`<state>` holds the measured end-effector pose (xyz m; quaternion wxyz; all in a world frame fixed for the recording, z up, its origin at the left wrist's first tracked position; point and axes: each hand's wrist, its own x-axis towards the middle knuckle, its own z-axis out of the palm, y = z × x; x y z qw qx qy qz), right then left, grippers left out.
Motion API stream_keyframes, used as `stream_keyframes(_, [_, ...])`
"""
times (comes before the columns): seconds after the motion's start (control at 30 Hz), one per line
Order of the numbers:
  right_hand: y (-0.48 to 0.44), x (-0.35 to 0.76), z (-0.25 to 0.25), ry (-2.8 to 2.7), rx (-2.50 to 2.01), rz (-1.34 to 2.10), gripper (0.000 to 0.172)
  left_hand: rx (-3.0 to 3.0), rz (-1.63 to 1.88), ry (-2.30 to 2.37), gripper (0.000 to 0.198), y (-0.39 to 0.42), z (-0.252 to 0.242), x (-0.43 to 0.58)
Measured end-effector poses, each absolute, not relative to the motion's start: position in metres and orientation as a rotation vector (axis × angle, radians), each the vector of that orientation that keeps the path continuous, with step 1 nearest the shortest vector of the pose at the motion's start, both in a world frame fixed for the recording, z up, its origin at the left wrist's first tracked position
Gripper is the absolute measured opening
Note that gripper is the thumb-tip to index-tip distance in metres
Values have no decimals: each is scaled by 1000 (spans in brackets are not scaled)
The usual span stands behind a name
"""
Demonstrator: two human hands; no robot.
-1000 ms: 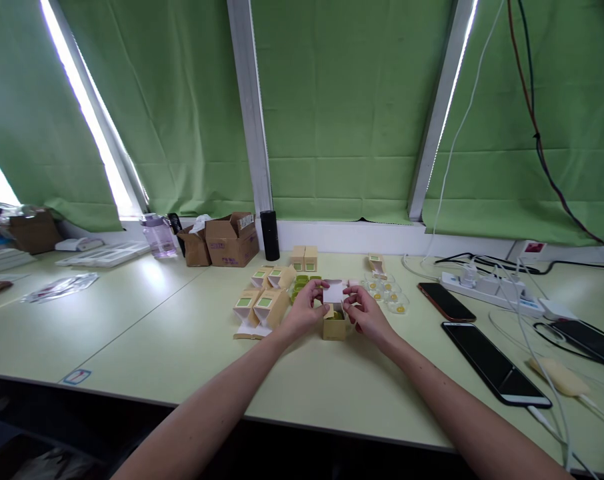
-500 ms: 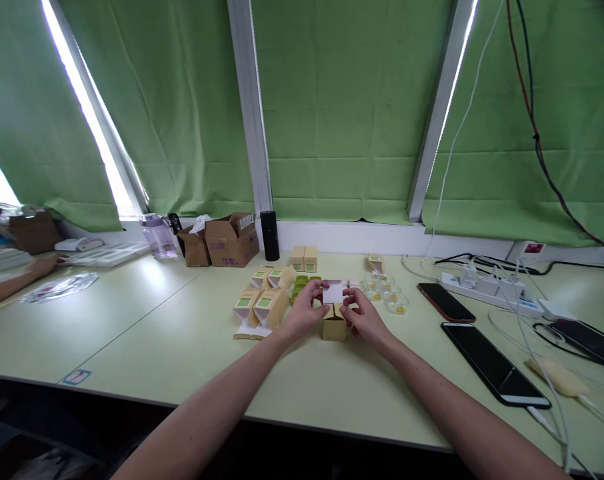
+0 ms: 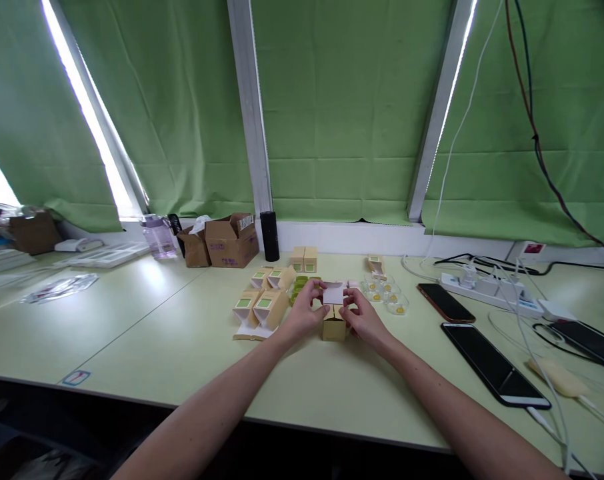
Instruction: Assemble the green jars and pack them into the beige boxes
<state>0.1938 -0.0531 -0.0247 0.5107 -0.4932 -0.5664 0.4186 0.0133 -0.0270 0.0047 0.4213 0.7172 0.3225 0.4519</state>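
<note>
A small tan cardboard box (image 3: 335, 329) stands upright on the table in front of me, its white-lined lid flap (image 3: 334, 295) raised at the back. My left hand (image 3: 306, 311) grips the box and flap from the left side, fingers curled. On the right side, my right hand (image 3: 363, 316) pinches the box's top edge and flap in the same way. The two small top flaps are folded inward under my fingertips. Several similar boxes (image 3: 272, 304) with green-labelled ends lie to the left. Green round pieces (image 3: 297, 288) sit behind my left hand, partly hidden.
Clear shallow cups (image 3: 398, 305) with yellow centres lie right of my hands, near another tan box (image 3: 376, 265). Phones (image 3: 495, 363), cables and a power strip (image 3: 492, 293) occupy the right side. Behind stand a black cylinder (image 3: 269, 237), an open carton (image 3: 232, 241) and a bottle (image 3: 159, 238).
The raised flap has tilted down slightly toward the box top, with both my hands in nearly the same place. At far left, another person's arm has left the view.
</note>
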Motion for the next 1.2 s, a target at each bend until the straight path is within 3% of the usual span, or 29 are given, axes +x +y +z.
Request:
stream_keyframes(0.37, [-55,193,-24,-1356,-1157,986,49,1824,1144,790,51,-27,1,11])
stream_keyframes(0.57, [-54,195,-27,-1418,-1156,905,46,1865,1178,784,32,-25,2,14])
stream_keyframes(0.87, [-63,196,-21,-1517,-1129,633,27,1929,1184,782,10,-26,5,14])
stream_keyframes(1.2, [-79,201,-8,-1714,-963,309,6,1970,1184,740,6,-30,11,13])
